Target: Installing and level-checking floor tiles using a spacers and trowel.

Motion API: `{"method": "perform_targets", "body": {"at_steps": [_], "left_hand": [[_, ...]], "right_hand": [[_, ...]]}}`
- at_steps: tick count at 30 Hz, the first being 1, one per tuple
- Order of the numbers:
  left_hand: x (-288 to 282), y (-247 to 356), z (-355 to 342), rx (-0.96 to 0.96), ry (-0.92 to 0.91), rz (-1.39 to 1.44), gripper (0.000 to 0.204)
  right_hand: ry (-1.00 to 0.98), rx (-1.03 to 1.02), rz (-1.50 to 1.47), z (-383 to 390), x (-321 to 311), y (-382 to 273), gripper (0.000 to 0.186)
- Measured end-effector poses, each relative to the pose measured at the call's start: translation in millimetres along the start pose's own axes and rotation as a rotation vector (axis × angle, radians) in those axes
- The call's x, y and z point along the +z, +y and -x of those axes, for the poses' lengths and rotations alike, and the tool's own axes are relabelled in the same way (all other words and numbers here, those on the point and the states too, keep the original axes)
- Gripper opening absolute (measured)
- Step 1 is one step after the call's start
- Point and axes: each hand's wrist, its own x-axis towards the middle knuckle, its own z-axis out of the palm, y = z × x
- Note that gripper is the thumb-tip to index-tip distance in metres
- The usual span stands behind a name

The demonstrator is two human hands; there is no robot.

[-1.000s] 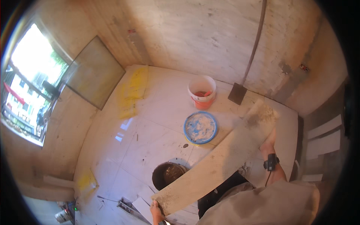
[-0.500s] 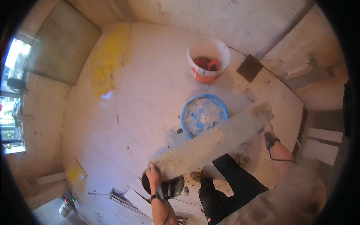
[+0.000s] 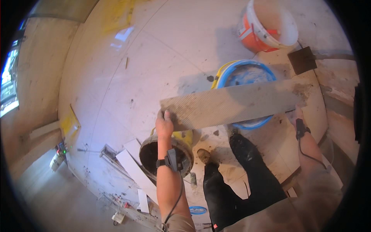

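Observation:
Both my hands hold a long, narrow tile strip [image 3: 232, 104] by its two short ends. Its upward face is covered with combed, ridged grey-brown mortar, smeared at the right end. My left hand [image 3: 164, 124] is closed round the left end, thumb on the upper face. At the right end my right hand [image 3: 295, 116] grips the edge, its fingers partly hidden under the tile. Below the strip, partly covered by it, stands a round bucket with a blue rim [image 3: 247, 66]. Beneath my left forearm a dark-mouthed yellow bucket [image 3: 187, 139] stands on the floor.
A white and orange bucket [image 3: 253, 36] stands at the far right, beside a dark square plate [image 3: 302, 60] against the wall. White tile offcuts [image 3: 133, 170] lie left of my feet. Yellow sheeting [image 3: 69, 123] lies by the left wall. Crumbs of mortar dot the pale tiled floor.
The tile strip has swung from slanted to nearly level across the view, its left end moving forward. My view has shifted, and both hands keep their hold.

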Motion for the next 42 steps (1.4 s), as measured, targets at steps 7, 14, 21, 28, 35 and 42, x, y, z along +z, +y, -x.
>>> {"method": "perform_targets", "body": {"at_steps": [7, 14, 21, 28, 35, 42], "left_hand": [[-66.6, -89.0, 142.4, -0.147, 0.168, -0.253, 0.031], [-70.1, -195.0, 235.7, -0.189, -0.243, -0.701, 0.021], [-40.4, -202.7, 211.3, -0.256, -0.515, -0.59, 0.023], [-25.2, -245.1, 188.3, -0.303, -0.642, -0.482, 0.022], [38.2, -206.5, 150.4, -1.544, -0.161, 1.66, 0.014], [58.3, -200.1, 118.4, -1.383, -0.122, 1.908, 0.025]], "right_hand": [[-0.017, -0.06, 0.959, 100.0, -20.4, 68.7, 0.03], [-0.667, 0.603, 1.408, 321.5, 171.4, 307.1, 0.056], [-0.356, 0.752, 1.02, 340.0, 176.7, 410.8, 0.025], [-0.539, 0.243, 1.096, 416.4, 168.9, 330.7, 0.013], [-0.316, 0.497, 0.682, 397.7, 124.5, 255.4, 0.02], [-0.135, 0.365, 0.753, 381.9, 102.0, 222.9, 0.02]]}}
